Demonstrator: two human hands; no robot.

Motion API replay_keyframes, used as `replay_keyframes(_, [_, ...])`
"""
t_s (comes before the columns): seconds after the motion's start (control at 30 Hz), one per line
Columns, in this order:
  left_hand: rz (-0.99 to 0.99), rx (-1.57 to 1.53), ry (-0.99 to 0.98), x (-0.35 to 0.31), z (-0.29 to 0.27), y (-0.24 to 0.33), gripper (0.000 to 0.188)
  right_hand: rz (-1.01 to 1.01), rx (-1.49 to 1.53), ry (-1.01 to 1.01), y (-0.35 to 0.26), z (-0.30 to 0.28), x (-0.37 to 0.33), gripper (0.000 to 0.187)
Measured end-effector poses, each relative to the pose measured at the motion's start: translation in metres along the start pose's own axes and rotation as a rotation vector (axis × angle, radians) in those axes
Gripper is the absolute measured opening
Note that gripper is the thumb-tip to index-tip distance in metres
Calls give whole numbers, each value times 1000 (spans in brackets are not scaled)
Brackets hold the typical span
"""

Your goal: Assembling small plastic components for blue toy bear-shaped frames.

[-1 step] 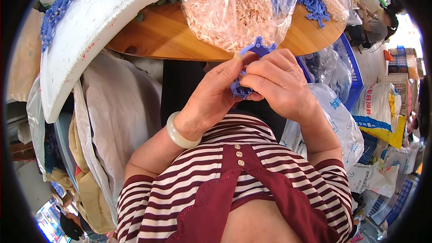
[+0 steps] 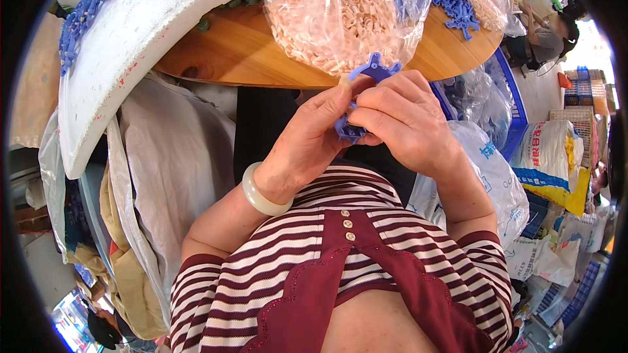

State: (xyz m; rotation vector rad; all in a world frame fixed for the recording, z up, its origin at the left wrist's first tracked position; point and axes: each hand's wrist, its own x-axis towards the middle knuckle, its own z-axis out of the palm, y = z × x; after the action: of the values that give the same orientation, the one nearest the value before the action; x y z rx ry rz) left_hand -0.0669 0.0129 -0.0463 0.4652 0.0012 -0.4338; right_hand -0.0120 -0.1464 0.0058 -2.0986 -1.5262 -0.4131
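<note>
Both hands meet in front of my striped shirt, around a blue plastic part [image 2: 375, 65]. Its curved upper piece, with small pegs, sticks up above my fingers, and more blue plastic shows below between the hands. My left hand [image 2: 313, 121] is closed on its left side, thumb pointing up. From the right, my right hand [image 2: 405, 121] pinches at the middle with curled fingers. What lies between those fingertips is hidden. Just beyond the hands, a clear plastic bag [image 2: 340, 13] full of small peach-coloured pieces rests on a wooden table [image 2: 235, 52].
Blue plastic parts [image 2: 456, 0] lie heaped behind the bag. A white foam box [image 2: 150, 26] juts toward me at left, with a row of blue parts [image 2: 91, 10] along it. On the right stand a blue crate [image 2: 513, 91] and plastic sacks [image 2: 546, 153]. Another person [image 2: 543, 36] sits far right.
</note>
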Motion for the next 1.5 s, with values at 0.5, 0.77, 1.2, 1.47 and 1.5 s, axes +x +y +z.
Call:
replay_keyframes(0.5, [-18, -110, 44, 3, -1, -1, 46, 111, 3, 149, -2, 0, -4, 23])
replay_keyframes(0.77, [-66, -3, 27, 3, 2, -1, 56, 748, 533, 281, 13, 2, -21, 34])
replay_keyframes(1.2, [4, 387, 186, -2, 21, 1, 37, 817, 754, 297, 9, 7, -28, 22])
replay_keyframes(1.47, [-41, 358, 266, 7, 27, -2, 24, 677, 551, 254, 17, 8, -38, 18])
replay_keyframes(1.5, [-52, 374, 268, 6, 28, -3, 24, 699, 566, 242, 16, 6, -38, 17])
